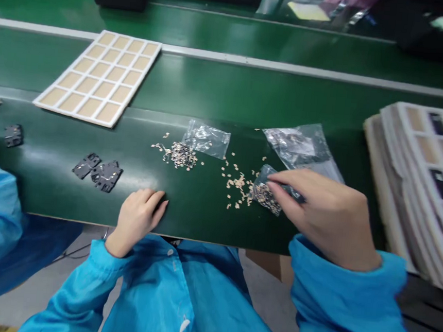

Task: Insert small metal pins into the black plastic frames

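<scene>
One small clear plastic bag (268, 192) pinched by right hand (318, 213) | left hand (137, 219) curled, empty (resting at dark green bench (201, 221) front edge)

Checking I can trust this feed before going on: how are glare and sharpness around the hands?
Head view: a pale glare lies on the green belt and bright flecks on the plastic bag; the right hand and left hand read clearly, but the small pieces are too soft to tell apart singly; wide-angle distortion bends the frame's edges.
</scene>
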Demonstrator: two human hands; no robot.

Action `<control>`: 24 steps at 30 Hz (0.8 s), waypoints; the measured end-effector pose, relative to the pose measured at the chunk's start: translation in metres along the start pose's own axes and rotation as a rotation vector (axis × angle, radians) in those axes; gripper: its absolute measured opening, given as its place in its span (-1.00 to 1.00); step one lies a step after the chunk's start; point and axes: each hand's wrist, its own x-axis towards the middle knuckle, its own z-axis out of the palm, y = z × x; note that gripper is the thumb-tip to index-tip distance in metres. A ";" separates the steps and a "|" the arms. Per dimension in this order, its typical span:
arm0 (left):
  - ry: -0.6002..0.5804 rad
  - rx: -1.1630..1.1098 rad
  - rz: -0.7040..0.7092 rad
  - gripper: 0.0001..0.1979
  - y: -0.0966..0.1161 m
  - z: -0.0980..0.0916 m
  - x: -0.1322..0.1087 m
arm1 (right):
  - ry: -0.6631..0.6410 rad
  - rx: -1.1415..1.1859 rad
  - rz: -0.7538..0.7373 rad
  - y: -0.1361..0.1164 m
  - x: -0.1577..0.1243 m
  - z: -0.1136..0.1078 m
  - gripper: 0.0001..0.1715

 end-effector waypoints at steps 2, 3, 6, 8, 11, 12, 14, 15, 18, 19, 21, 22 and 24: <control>0.017 -0.041 0.015 -0.81 -0.001 -0.001 -0.001 | 0.012 -0.057 0.069 0.008 -0.004 -0.004 -0.80; 0.034 -0.061 0.028 -0.82 -0.002 -0.002 -0.001 | 0.036 -0.081 0.129 0.015 -0.008 -0.009 -0.78; 0.089 -0.085 0.068 -0.84 -0.005 0.000 -0.002 | 0.120 -0.234 0.350 0.052 -0.027 -0.035 -0.77; 0.121 -0.082 0.098 -0.84 -0.007 0.002 -0.002 | 0.143 -0.398 0.567 0.092 -0.041 -0.060 -0.77; 0.142 -0.067 0.132 -0.84 -0.007 0.005 0.000 | 0.002 -0.624 0.968 0.156 -0.058 -0.097 -0.65; 0.143 -0.060 0.136 -0.84 -0.007 0.005 0.000 | -0.031 -0.627 1.017 0.175 -0.062 -0.106 -0.63; 0.144 -0.049 0.137 -0.84 -0.006 0.005 0.000 | -0.099 -0.587 1.071 0.203 -0.069 -0.115 -0.62; 0.145 -0.044 0.135 -0.85 -0.006 0.005 0.000 | -0.132 -0.541 1.067 0.214 -0.072 -0.114 -0.62; 0.151 -0.035 0.125 -0.86 -0.006 0.005 0.001 | -0.204 -0.394 0.994 0.231 -0.079 -0.099 -0.61; 0.152 -0.036 0.120 -0.86 -0.005 0.006 0.001 | -0.210 -0.360 0.958 0.234 -0.081 -0.091 -0.60; 0.148 -0.054 0.092 -0.87 -0.003 0.005 0.001 | -0.204 -0.319 0.890 0.237 -0.082 -0.079 -0.60; 0.140 -0.073 0.073 -0.87 -0.002 0.005 0.001 | -0.192 -0.306 0.855 0.237 -0.080 -0.074 -0.59; 0.114 -0.120 0.026 -0.85 0.000 0.003 0.001 | -0.147 -0.277 0.766 0.240 -0.072 -0.069 -0.55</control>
